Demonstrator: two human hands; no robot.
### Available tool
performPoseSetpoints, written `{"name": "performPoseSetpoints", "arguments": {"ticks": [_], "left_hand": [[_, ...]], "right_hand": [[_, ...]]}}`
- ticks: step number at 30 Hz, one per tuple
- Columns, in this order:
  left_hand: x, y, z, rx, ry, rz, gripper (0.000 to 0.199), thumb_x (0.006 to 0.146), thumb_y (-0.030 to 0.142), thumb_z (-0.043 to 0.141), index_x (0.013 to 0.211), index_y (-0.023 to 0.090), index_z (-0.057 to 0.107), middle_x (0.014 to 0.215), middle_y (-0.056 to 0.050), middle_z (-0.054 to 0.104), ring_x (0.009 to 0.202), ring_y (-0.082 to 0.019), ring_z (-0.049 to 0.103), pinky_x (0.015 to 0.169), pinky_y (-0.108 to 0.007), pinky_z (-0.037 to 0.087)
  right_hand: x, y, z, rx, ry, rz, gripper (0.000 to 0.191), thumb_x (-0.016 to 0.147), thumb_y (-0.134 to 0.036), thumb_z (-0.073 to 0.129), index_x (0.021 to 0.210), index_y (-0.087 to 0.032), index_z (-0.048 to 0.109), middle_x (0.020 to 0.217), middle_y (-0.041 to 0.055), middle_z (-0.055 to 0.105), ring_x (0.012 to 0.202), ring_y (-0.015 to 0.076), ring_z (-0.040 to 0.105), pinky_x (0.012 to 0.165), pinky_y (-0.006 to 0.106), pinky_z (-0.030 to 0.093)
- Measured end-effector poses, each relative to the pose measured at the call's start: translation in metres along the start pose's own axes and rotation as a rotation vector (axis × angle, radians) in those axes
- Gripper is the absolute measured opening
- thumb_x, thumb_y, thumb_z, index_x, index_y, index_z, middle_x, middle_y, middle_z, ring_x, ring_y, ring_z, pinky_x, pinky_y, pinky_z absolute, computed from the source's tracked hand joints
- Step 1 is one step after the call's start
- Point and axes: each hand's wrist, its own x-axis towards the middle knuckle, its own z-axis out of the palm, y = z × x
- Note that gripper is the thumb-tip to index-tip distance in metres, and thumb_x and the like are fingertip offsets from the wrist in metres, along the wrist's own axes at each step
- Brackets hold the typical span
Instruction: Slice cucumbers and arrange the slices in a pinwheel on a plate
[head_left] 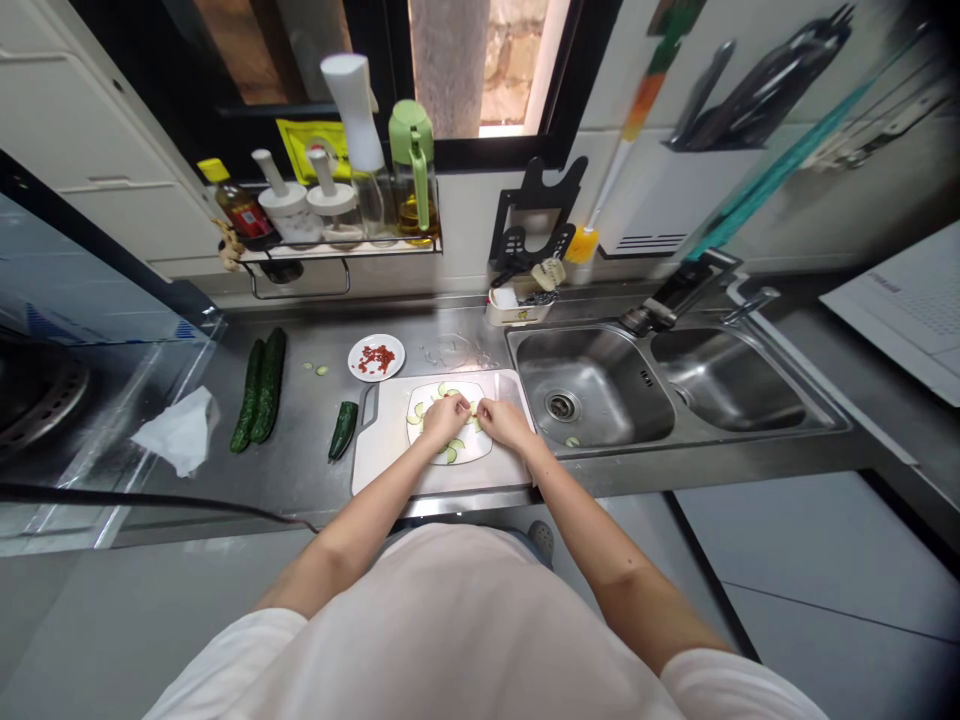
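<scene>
My left hand (446,420) and my right hand (504,422) meet over a white plate (471,459), fingertips almost touching. Both hands are closed in a pinch; what lies between the fingers is too small to make out. Around the plate's edge lie thin half-round cucumber slices (451,454), partly covered by my left hand. Under the plate is a white cutting board (384,445) with a grey handle. A small dish (355,372) of chopped red pieces (377,357) stands behind the board. Left of the board rests a cut cucumber piece (343,430).
Two whole cucumbers (268,388) and a crumpled white cloth or tissue (180,432) lie on the steel counter to the left. A double sink (600,385) adjoins the board on the right. Above the counter, a rack (345,250) carries oil and seasoning containers.
</scene>
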Motion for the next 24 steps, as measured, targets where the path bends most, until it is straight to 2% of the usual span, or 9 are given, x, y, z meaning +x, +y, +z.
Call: {"name": "performPoseSetpoints", "arguments": {"ticks": [12,24], "left_hand": [[0.0034,0.0026,0.0081,0.023,0.017,0.017,0.013,0.08,0.028,0.062,0.092,0.026,0.068,0.086,-0.002,0.071,0.085,-0.019,0.064,0.073,-0.027,0.043],[0.0,0.0053,0.0029,0.004,0.034,0.019,0.014,0.08,0.026,0.061,0.093,0.025,0.067,0.087,-0.002,0.071,0.084,-0.018,0.063,0.071,-0.026,0.042]], "right_hand": [[0.0049,0.0026,0.0057,-0.037,0.019,-0.002,0.022,0.091,-0.029,0.046,0.1,-0.021,0.065,0.09,0.0078,0.07,0.082,0.0189,0.062,0.068,0.024,0.035],[0.0043,0.004,0.0003,0.045,0.072,0.037,0.02,0.09,-0.027,0.049,0.1,-0.02,0.064,0.089,0.0058,0.069,0.08,0.017,0.059,0.065,0.023,0.033]]}}
